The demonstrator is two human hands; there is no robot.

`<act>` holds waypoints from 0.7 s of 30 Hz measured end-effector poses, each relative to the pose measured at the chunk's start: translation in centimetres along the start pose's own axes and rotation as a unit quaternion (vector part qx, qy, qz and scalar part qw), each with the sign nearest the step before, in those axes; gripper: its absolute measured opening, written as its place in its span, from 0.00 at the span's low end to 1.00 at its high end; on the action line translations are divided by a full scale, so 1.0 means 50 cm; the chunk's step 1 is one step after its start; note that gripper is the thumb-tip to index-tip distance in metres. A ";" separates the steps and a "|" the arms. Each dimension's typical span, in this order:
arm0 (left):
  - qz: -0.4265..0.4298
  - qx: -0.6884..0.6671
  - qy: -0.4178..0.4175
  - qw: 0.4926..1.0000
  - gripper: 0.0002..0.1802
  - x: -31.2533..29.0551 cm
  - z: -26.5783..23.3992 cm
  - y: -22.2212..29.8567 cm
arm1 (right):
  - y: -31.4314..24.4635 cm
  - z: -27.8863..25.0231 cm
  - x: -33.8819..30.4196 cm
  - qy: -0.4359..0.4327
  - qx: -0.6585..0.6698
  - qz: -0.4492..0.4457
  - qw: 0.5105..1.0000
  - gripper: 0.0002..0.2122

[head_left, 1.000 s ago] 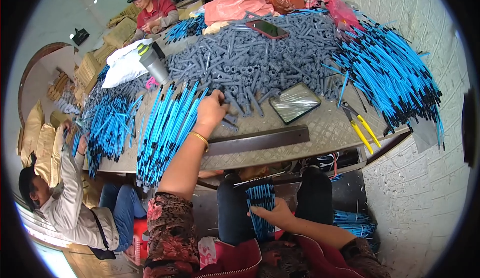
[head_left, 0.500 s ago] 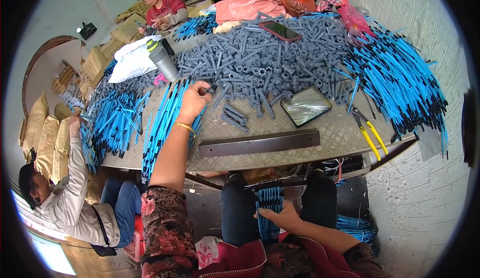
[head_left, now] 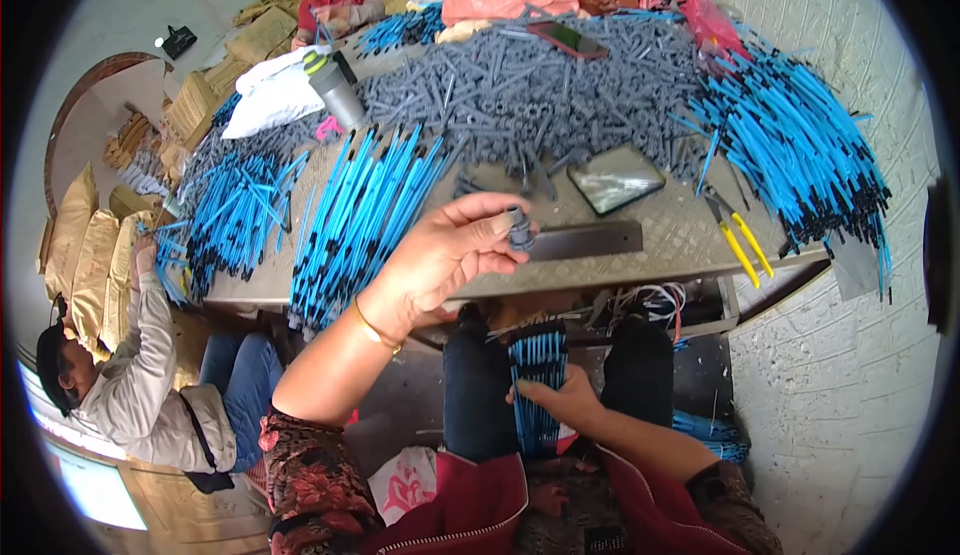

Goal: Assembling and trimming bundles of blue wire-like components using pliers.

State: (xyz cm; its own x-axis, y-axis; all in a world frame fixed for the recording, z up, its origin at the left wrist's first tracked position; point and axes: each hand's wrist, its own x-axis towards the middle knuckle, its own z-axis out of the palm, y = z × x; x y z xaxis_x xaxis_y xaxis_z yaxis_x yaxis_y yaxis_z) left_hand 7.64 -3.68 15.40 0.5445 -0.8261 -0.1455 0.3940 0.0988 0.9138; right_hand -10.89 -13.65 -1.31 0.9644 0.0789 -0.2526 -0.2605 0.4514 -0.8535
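Beige patterned counter (head_left: pixel 690 240) still bears heaped loose grey plastic fittings (head_left: pixel 590 80); left hand (head_left: pixel 450 250) pinches one fitting (head_left: pixel 519 230), right hand (head_left: pixel 570 400) closes around slim blue, black-tipped rods (head_left: pixel 538 355).

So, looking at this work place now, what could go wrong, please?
The small grey part is pinched only between thumb and fingertips of the left hand, so it might slip.
The bundle of blue rods is held by the right hand over the lap; a looser grip could let some slide down.
The yellow-handled pliers lie with handles at the table's edge, so a bump might knock them off.
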 end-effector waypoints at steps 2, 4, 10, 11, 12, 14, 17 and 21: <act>0.001 -0.037 0.029 0.999 0.16 -0.036 -0.020 -0.047 | 0.001 0.002 0.000 -0.006 0.005 0.001 1.000 0.07; -0.002 -0.056 0.045 0.997 0.16 -0.067 -0.026 -0.070 | -0.004 0.005 0.002 -0.003 0.007 0.002 1.000 0.07; -0.077 -0.051 0.077 0.993 0.16 -0.113 -0.047 -0.100 | -0.008 0.010 0.014 0.004 -0.006 -0.004 1.000 0.09; -0.078 -0.051 0.077 0.993 0.17 -0.116 -0.051 -0.103 | -0.007 0.012 0.017 0.003 -0.007 -0.003 1.000 0.09; -0.080 -0.053 0.076 0.992 0.17 -0.118 -0.052 -0.105 | -0.008 0.013 0.019 0.001 -0.010 -0.003 1.000 0.09; -0.082 -0.028 0.072 0.994 0.16 -0.124 -0.052 -0.103 | -0.007 0.016 0.021 0.000 -0.014 -0.002 1.000 0.10; -0.082 -0.006 0.073 0.994 0.15 -0.130 -0.055 -0.102 | -0.010 0.025 0.022 -0.005 -0.017 0.001 1.000 0.09; -0.073 0.031 0.084 0.993 0.15 -0.137 -0.059 -0.094 | -0.009 0.030 0.024 -0.001 -0.049 0.004 0.999 0.09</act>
State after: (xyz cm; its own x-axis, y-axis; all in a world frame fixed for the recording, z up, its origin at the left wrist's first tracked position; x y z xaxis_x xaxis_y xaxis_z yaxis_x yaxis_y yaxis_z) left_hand 4.24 3.14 10.96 0.6031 -0.7240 -0.3347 0.4347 -0.0536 0.8990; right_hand -9.56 -12.42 -0.53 0.9625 0.0829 -0.2582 -0.2705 0.3621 -0.8920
